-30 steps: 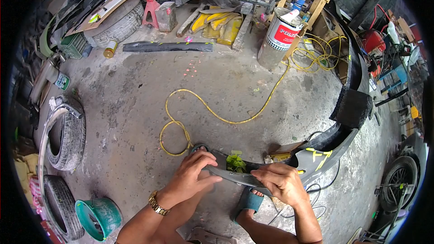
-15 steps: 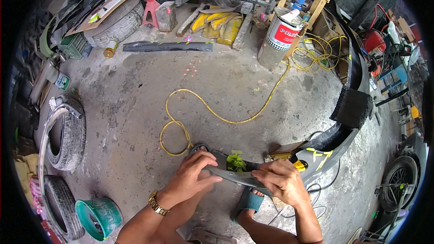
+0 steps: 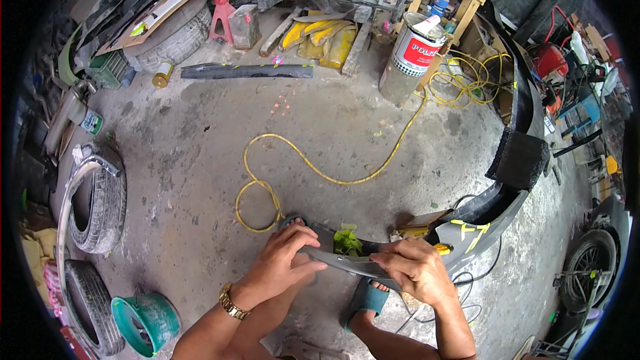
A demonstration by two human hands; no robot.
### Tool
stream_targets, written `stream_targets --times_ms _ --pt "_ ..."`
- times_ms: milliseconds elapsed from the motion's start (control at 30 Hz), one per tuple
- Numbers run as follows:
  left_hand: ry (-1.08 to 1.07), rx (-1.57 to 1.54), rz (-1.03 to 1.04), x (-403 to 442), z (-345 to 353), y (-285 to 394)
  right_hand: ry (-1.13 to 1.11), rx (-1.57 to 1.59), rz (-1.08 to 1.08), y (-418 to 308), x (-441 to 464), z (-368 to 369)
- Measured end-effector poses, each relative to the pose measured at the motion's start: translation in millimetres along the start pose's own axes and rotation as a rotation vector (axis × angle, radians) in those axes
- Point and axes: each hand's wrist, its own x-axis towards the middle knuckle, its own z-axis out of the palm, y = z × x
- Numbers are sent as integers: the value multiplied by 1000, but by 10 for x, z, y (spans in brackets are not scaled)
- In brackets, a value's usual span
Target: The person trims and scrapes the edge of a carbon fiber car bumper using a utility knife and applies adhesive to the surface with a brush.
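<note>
A dark grey curved strip spans the space between my two hands, close to my knees. My left hand, with a gold watch at the wrist, is closed on its left end, thumb underneath. Closer to its right end, my right hand pinches the strip; whether it also holds a small tool I cannot make out. Beyond the strip lie green leaves on something dark. Just right of my right hand, a yellow-handled object rests by a large dark bumper marked with yellow tape.
A yellow hose loops across the concrete floor. Tires and a green bucket stand at left. A large paint can stands at the back right, and a long black strip lies at the back.
My right hand has shifted very slightly left along the strip, covering a bit less of the surroundings. My left hand stays on the same end.
</note>
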Motion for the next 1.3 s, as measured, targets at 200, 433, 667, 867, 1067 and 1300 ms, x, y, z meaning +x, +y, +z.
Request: stream_targets --times_ms 200,433,667,867,1067,1300 --pt "-17 40 -1 18 -38 57 -49 188 191 -27 16 -9" --pt "-12 33 6 13 -25 34 1 238 178 -46 68 16" --pt "14 -5 18 5 7 -7 -25 171 178 -24 61 55" --pt "15 -8 14 3 4 -12 6 169 149 -23 49 38" --pt "6 -20 1 5 -3 3 3 159 149 -18 45 41" --pt "1 -23 -12 -2 6 -6 -7 137 152 -38 64 58"
